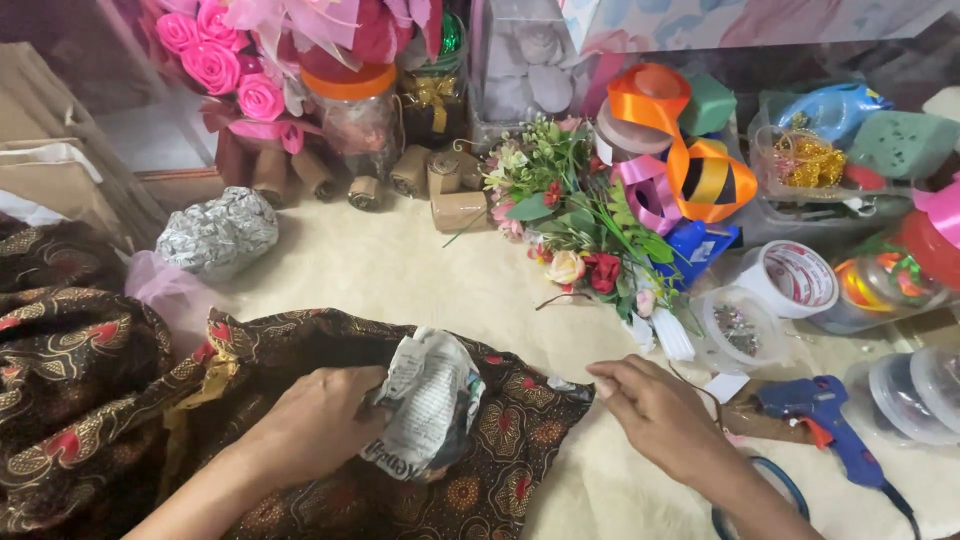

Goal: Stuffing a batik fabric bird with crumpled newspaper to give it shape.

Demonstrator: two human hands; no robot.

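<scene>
Dark brown floral batik cloth [480,470] lies on the cream surface [400,270] under the left hand [320,425], whose grip closes on a crumpled newspaper wad [430,405] (wrapping seems underway), while the right hand [655,410] pinches the cloth's edge, which looks ready to fold over.

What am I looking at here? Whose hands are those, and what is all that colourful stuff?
There is one picture, taken by a camera worn on a person's head, looking down at their own two hands. No machine is here.

The left hand presses a crumpled ball of printed newspaper onto a dark brown patterned cloth. The right hand rests on the cream fluffy surface with its fingertips at the cloth's edge; it seems to pinch something thin, too small to tell.

Around them lie craft things: a bunch of small artificial flowers, an orange satin ribbon, a white roll of tape, a blue glue gun, and a crumpled silver foil lump.
</scene>
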